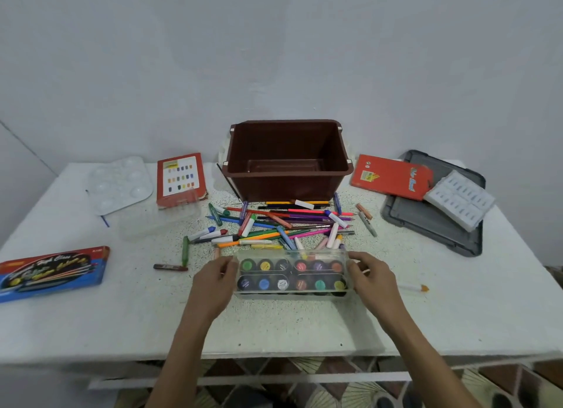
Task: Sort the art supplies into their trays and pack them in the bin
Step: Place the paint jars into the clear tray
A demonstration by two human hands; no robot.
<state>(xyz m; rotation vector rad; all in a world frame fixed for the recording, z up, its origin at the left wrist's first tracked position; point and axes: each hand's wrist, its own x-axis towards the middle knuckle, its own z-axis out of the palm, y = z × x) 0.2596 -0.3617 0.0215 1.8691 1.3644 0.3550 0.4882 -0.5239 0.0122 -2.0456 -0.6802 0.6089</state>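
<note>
On the near middle of the table (304,322), the left hand (213,281) and right hand (370,278) are gripping the ends of the paint tray (292,275), fingers curled round it. The brown bin (288,161) is sitting farther back.

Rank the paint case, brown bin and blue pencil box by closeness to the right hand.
1. Paint case, held at its right end by the right hand.
2. Brown bin, centre back.
3. Blue pencil box, far left.

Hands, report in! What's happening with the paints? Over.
Left hand, right hand grip paint tray ends. Bin open, empty. Loose crayons and pencils piled between them.
</note>
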